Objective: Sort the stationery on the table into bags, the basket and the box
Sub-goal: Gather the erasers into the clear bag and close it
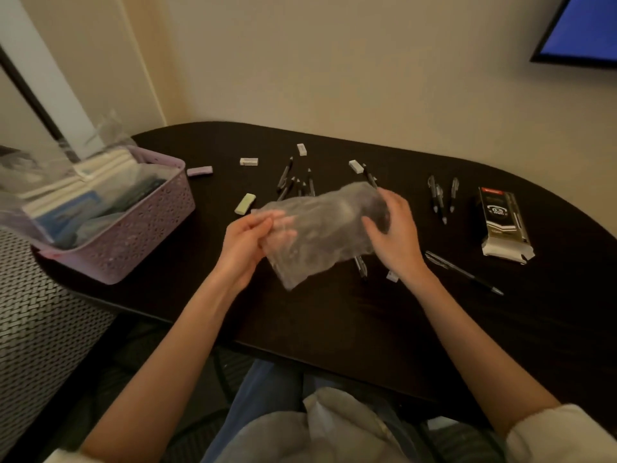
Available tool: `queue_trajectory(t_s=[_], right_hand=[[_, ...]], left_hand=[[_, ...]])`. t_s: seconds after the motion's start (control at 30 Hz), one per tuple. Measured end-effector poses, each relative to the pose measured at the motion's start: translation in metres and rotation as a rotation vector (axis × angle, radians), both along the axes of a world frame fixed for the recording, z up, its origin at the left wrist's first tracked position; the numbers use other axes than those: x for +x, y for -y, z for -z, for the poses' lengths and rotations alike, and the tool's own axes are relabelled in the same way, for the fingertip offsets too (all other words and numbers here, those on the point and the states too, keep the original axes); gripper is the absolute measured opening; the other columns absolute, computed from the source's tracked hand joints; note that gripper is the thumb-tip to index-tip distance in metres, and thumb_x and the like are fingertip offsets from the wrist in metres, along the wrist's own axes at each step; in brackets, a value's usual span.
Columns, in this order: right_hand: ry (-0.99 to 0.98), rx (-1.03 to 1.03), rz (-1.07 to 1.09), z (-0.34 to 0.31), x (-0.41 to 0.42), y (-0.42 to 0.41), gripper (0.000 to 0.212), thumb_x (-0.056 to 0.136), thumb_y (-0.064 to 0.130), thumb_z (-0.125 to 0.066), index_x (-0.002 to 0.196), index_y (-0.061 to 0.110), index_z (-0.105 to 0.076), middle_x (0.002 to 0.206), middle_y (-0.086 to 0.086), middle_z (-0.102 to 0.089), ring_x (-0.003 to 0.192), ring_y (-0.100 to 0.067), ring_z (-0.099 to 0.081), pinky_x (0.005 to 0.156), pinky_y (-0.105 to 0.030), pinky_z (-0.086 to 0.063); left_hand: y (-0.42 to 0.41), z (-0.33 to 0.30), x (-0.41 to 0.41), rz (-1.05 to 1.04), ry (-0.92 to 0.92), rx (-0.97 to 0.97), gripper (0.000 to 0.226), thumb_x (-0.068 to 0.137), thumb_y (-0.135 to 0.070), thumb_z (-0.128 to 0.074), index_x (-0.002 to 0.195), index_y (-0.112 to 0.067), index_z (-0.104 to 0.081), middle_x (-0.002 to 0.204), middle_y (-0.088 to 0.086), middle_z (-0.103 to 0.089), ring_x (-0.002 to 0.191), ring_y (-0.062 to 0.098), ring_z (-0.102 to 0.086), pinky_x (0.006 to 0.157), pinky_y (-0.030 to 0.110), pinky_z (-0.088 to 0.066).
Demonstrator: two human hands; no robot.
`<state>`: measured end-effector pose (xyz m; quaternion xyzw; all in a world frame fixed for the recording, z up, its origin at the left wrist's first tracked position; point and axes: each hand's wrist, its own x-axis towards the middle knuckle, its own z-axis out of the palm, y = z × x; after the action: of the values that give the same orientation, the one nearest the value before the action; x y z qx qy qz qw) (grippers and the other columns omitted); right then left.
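Table point(334, 315): a dark, rounded top is seen, with stationery scattered over its far half.
Basket point(133, 235): a lilac perforated basket is set at the table's left end; white and blue flat items and crumpled clear plastic are held inside, with plastic rising above its rim.
Bag point(317, 228): a crumpled clear bag is held above the table's middle, between both hands; it is blurred, and any contents cannot be told.
Left hand point(247, 242): the bag's left end is gripped, with the fingers curled round the plastic.
Right hand point(394, 232): the bag's right end is gripped, thumb below and fingers curled over the top.
Box point(504, 222): a black and silver pen box is laid flat near the right end, well apart from the bag.
Pens point(297, 183): a loose cluster of black pens is spread just behind the bag; three more point(442, 198) are laid between bag and box.
Single pen point(464, 272): one pen is laid slantwise in front of the box, near the right wrist.
Erasers point(248, 161): small white ones are scattered along the far side, a purple one point(199, 170) is placed near the basket, and a pale green one point(245, 203) is laid just left of the bag.
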<state>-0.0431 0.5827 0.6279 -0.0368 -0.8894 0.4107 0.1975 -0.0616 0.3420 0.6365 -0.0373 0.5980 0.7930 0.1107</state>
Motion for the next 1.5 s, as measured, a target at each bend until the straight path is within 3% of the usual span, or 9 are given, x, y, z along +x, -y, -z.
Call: queue_trajectory(t_s=[0.1, 0.23, 0.33, 0.47, 0.6, 0.83, 1.13, 1.37, 1.5], right_hand=[[0.165, -0.347, 0.084, -0.003, 0.004, 0.005, 0.063, 0.092, 0.035, -0.061, 0.147, 0.019, -0.035, 0.148, -0.001, -0.040, 0.135, -0.016, -0.040, 0.109, -0.037, -0.040], [0.275, -0.553, -0.002, 0.002, 0.020, 0.015, 0.034, 0.090, 0.031, -0.064, 0.122, 0.017, -0.061, 0.114, 0.004, -0.065, 0.105, -0.008, -0.061, 0.078, -0.019, -0.047], [0.358, -0.657, -0.060, 0.007, 0.027, 0.018, 0.018, 0.087, 0.023, -0.069, 0.101, 0.011, -0.071, 0.095, -0.003, -0.072, 0.096, -0.015, -0.066, 0.084, -0.029, -0.052], [0.431, -0.794, -0.209, 0.004, 0.035, 0.029, 0.011, 0.087, 0.013, -0.067, 0.096, 0.007, -0.070, 0.089, -0.007, -0.074, 0.089, -0.020, -0.069, 0.086, -0.033, -0.053], [0.435, -0.866, -0.329, 0.006, 0.040, 0.052, 0.021, 0.095, 0.016, -0.055, 0.108, 0.004, -0.066, 0.100, -0.012, -0.074, 0.093, -0.022, -0.071, 0.086, -0.033, -0.055], [0.521, -1.228, -0.392, 0.017, 0.045, 0.088, 0.030, 0.103, 0.011, -0.036, 0.124, -0.003, -0.052, 0.117, -0.022, -0.066, 0.110, -0.030, -0.065, 0.097, -0.040, -0.051], [0.572, -1.231, -0.359, 0.016, 0.047, 0.097, 0.031, 0.104, 0.011, -0.033, 0.130, 0.001, -0.045, 0.116, -0.016, -0.069, 0.111, -0.026, -0.065, 0.103, -0.046, -0.044], [0.352, -0.807, -0.004, 0.011, 0.050, 0.073, 0.026, 0.102, 0.018, -0.040, 0.118, 0.011, -0.058, 0.100, -0.004, -0.070, 0.090, -0.018, -0.070, 0.079, -0.029, -0.056], [0.241, 0.070, 0.413, 0.028, 0.051, 0.032, 0.030, 0.094, 0.023, -0.057, 0.124, 0.020, -0.055, 0.129, -0.006, -0.048, 0.120, -0.022, -0.045, 0.097, -0.032, -0.039]], left_hand=[[0.015, 0.003, 0.013, 0.053, -0.037, -0.026, 0.026, 0.099, -0.008, -0.045, 0.114, -0.004, -0.066, 0.109, 0.005, -0.072, 0.101, 0.017, -0.069, 0.075, 0.027, -0.057], [0.033, 0.007, 0.025, 0.065, -0.074, -0.092, 0.024, 0.098, -0.008, -0.047, 0.111, -0.005, -0.068, 0.096, -0.003, -0.074, 0.096, 0.014, -0.070, 0.078, 0.028, -0.058], [0.043, 0.008, 0.026, -0.001, -0.069, -0.227, 0.022, 0.097, -0.009, -0.052, 0.105, -0.010, -0.072, 0.097, -0.003, -0.073, 0.098, 0.014, -0.068, 0.081, 0.029, -0.056], [0.054, 0.006, 0.021, -0.209, -0.157, -0.658, 0.017, 0.092, -0.011, -0.061, 0.104, -0.017, -0.070, 0.108, -0.003, -0.067, 0.107, 0.011, -0.061, 0.099, 0.036, -0.048], [0.053, -0.004, 0.042, -0.414, -0.574, -1.174, 0.032, 0.086, -0.017, -0.069, 0.117, -0.018, -0.063, 0.122, 0.004, -0.056, 0.115, 0.018, -0.051, 0.097, 0.025, -0.036], [0.016, 0.010, 0.083, 0.069, -0.741, -1.135, 0.029, 0.074, -0.043, -0.074, 0.093, -0.025, -0.061, 0.093, -0.011, -0.056, 0.082, 0.005, -0.052, 0.068, 0.018, -0.040], [0.008, 0.029, 0.090, 0.033, -0.769, -1.248, 0.034, 0.075, -0.043, -0.075, 0.100, -0.023, -0.062, 0.098, -0.010, -0.053, 0.089, 0.003, -0.045, 0.075, 0.019, -0.035], [0.007, 0.035, 0.088, -0.040, -0.667, -1.091, 0.008, 0.083, -0.014, -0.070, 0.087, -0.020, -0.066, 0.086, -0.009, -0.062, 0.074, 0.005, -0.056, 0.067, 0.019, -0.047], [0.015, 0.033, 0.083, -0.169, -0.452, -0.877, 0.007, 0.084, -0.010, -0.068, 0.085, -0.016, -0.066, 0.080, -0.005, -0.066, 0.071, 0.009, -0.064, 0.065, 0.027, -0.056]])
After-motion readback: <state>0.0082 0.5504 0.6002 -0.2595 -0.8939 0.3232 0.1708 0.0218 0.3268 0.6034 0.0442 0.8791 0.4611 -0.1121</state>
